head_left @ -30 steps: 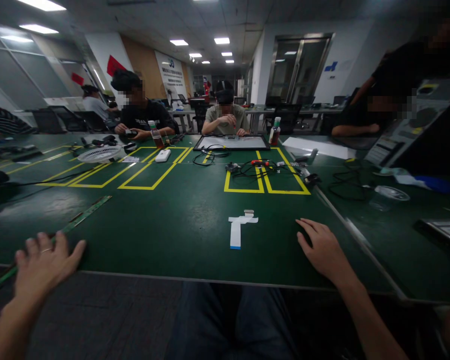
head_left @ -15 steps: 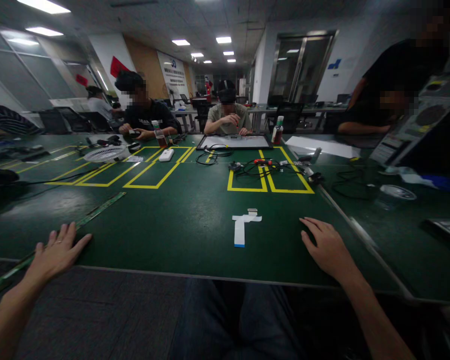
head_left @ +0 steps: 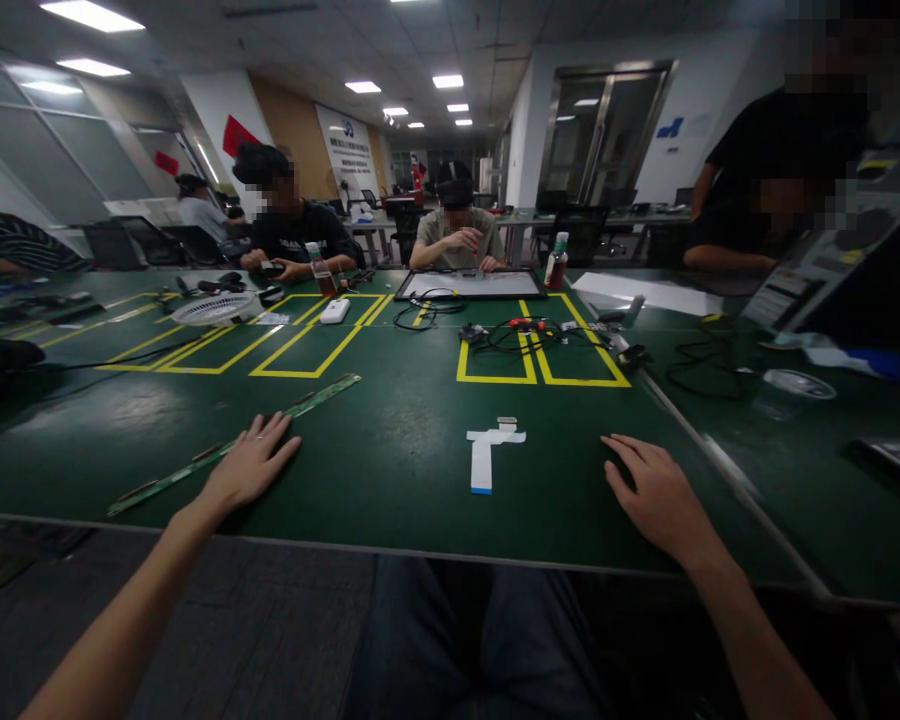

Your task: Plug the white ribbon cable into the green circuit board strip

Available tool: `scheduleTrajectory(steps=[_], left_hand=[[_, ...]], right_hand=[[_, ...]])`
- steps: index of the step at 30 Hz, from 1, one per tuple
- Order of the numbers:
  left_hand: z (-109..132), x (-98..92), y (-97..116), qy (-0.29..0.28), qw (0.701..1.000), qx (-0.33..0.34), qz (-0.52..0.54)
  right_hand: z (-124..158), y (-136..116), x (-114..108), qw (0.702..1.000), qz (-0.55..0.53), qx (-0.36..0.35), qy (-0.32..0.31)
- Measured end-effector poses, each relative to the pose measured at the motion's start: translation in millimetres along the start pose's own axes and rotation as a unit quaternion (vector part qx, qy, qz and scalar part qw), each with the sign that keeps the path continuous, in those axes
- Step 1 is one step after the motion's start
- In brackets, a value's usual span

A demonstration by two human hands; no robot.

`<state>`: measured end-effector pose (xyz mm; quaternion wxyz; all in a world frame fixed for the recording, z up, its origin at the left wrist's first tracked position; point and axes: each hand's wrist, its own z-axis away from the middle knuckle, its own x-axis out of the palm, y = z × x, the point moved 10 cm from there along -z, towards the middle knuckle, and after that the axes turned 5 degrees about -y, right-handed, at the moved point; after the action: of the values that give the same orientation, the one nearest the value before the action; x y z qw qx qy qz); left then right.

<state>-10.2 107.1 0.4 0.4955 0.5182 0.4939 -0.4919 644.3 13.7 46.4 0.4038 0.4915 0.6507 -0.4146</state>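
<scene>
My left hand (head_left: 250, 462) lies flat on a long, narrow green circuit board strip (head_left: 171, 482), covering its middle; the fingers are outstretched and the thumb points away to the right. The strip slants across the table, its far end showing beyond my fingers. My right hand (head_left: 656, 490) rests palm down on the green tabletop, its fingers extended and nothing under it that I can see. Between the hands, closer to the right one, a white flat ribbon cable (head_left: 481, 465) with a blue end lies bent on the table.
Yellow tape outlines (head_left: 495, 379) mark the green table (head_left: 390, 470). Black cables (head_left: 487, 340) and a red-handled tool (head_left: 527, 324) lie beyond the ribbon cable. A plastic cup (head_left: 795, 392) stands at right, a white fan-like grille (head_left: 214, 308) at left. Several people sit around.
My left hand has slid to the right, and the circuit board strip has moved with it, coming fully onto the table. The right hand and the ribbon cable have stayed put.
</scene>
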Motion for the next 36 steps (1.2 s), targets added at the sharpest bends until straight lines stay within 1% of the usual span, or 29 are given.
scheduleTrajectory(steps=[2, 5, 7, 10, 13, 15, 16, 17, 19, 22, 25, 29, 32, 36], left_hand=[[-4, -0.7, 51, -0.017, 0.997, 0.071, 0.032], [-11, -7.3, 128, -0.032, 0.985, 0.156, 0.064], [-17, -10.6, 176, -0.045, 0.975, 0.202, 0.075], [-24, -12.9, 242, -0.067, 0.959, 0.261, 0.090], [-25, -16.1, 298, -0.081, 0.939, 0.316, 0.107], [-22, -18.9, 327, -0.085, 0.927, 0.346, 0.118], [-20, -20.0, 338, -0.086, 0.922, 0.357, 0.122], [-18, -20.8, 347, -0.087, 0.919, 0.365, 0.125], [-15, -22.3, 356, -0.084, 0.915, 0.373, 0.131], [-16, -25.2, 356, -0.068, 0.913, 0.376, 0.143], [-20, -26.0, 357, -0.071, 0.909, 0.384, 0.147], [-24, -26.5, 370, -0.083, 0.902, 0.400, 0.139], [-23, -28.4, 379, -0.072, 0.902, 0.402, 0.141], [-20, -29.6, 382, -0.051, 0.906, 0.394, 0.143]], right_hand=[[0, 0, -1, 1.000, -0.001, -0.002, 0.002], [0, -2, -2, 1.000, -0.005, -0.003, 0.003], [0, -2, -3, 1.000, -0.006, -0.001, 0.001], [0, -2, -4, 1.000, -0.006, 0.005, 0.001], [0, -2, -3, 1.000, -0.006, 0.003, 0.002], [1, -1, -3, 1.000, -0.005, 0.003, 0.002], [1, -1, -3, 1.000, -0.005, 0.004, 0.002], [1, 0, -3, 1.000, -0.005, 0.005, 0.003], [1, 0, -2, 1.000, -0.006, 0.005, 0.002], [1, 0, -1, 1.000, -0.009, 0.001, 0.001], [0, 0, 0, 1.000, -0.007, 0.000, 0.004], [1, -1, -2, 1.000, -0.004, 0.000, 0.009], [0, -3, -4, 1.000, -0.006, 0.003, 0.009], [-1, -7, -10, 1.000, -0.010, -0.002, 0.008]])
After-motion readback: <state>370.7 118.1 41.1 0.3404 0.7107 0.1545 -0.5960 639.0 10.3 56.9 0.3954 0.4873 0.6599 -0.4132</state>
